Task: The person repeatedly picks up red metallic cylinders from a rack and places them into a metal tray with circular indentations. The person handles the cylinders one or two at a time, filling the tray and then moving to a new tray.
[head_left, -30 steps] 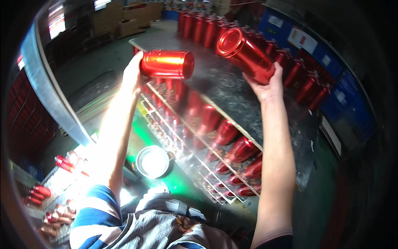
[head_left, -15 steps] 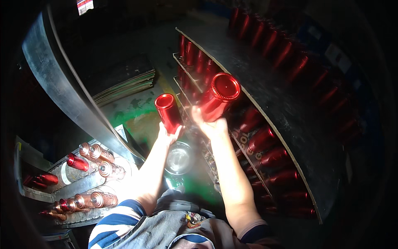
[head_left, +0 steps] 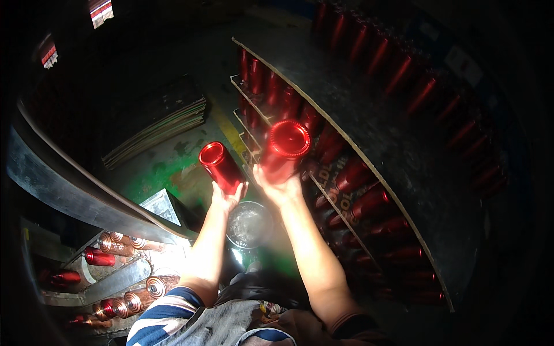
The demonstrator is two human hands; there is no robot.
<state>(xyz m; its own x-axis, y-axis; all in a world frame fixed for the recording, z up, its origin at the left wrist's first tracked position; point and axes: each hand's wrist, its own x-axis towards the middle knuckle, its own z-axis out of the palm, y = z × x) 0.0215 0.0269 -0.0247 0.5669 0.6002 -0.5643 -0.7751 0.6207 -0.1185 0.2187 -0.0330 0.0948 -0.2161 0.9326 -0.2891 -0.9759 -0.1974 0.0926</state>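
Two red bottles (head_left: 222, 167) (bases up): left hand (head_left: 227, 198) grasps one, right hand (head_left: 281, 189) the other.

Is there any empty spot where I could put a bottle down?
Yes: the rack's dark top board looks bare between its front edge and the row of red bottles. Some green floor shows beside the stack of boards, left of the red bottle in the left hand. It's crowded on the shelves underneath, and at left among the copper-coloured bottles.

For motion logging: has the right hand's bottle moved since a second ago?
Yes: in view, the red bottle went from over the rack's top board to left of its edge.
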